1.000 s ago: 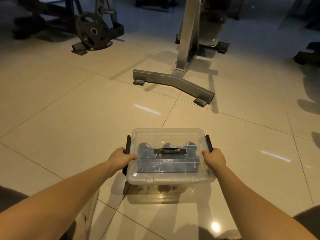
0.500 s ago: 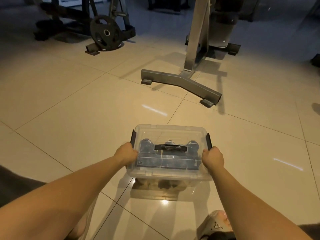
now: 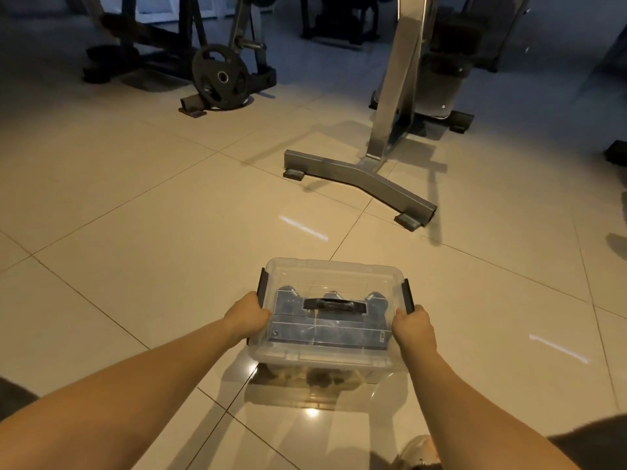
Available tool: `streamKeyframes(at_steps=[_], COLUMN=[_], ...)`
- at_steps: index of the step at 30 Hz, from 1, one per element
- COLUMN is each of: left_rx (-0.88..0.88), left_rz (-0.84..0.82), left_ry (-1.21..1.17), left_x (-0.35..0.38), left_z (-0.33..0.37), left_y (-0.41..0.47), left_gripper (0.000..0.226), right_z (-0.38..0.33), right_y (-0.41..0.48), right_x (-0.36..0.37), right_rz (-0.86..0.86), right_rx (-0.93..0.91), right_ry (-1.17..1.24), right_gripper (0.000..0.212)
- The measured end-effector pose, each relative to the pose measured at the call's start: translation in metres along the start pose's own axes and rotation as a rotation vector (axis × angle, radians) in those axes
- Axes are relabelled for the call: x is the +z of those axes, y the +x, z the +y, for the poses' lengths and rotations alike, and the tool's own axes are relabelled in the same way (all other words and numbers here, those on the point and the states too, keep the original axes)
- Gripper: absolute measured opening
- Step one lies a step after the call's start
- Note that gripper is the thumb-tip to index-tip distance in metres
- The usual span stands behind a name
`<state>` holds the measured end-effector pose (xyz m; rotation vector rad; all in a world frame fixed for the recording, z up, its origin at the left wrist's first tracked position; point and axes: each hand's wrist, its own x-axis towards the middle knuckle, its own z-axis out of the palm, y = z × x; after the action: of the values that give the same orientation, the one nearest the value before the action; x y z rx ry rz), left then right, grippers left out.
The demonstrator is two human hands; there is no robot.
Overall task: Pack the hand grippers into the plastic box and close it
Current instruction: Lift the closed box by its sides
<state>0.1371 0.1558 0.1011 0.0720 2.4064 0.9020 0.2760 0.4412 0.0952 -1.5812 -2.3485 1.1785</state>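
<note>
Lidded plastic box (image 3: 330,354) held between both hands above the tiled floor (image 3: 169,232)

Left hand (image 3: 247,317) grips its left edge; right hand (image 3: 414,325) clasps the right; dark shapes inside, indistinct.

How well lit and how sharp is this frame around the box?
Head view: dim warm light; glare spot on the glossy floor below the plastic box; its contents read only as dark shapes; both hands sharp; wide-angle bending toward the edges.

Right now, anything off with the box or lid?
Nothing stands out. The lid sits flat on the box, the left hand and right hand are at its side latches, and nothing is spilled on the floor.
</note>
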Motion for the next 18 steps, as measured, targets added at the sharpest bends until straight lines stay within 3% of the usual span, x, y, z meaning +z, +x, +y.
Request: streamKeyframes(at_steps=[8,18], left_rx=[-0.132,-0.259], left_rz=[0.160,0.522], left_ry=[-0.060,-0.293], left_x=[-0.112,-0.319], left_z=[-0.043,-0.127], left_y=[-0.037,-0.158], left_gripper=[0.029,0.024], right_z=[-0.094,-0.321], right_y=[-0.060,-0.208], right_x=[0.037,0.100], right_rz=[-0.133,-0.388], right_rx=[-0.162,-0.588], right_ry=[0.009,0.092], right_gripper=[0.032,0.036])
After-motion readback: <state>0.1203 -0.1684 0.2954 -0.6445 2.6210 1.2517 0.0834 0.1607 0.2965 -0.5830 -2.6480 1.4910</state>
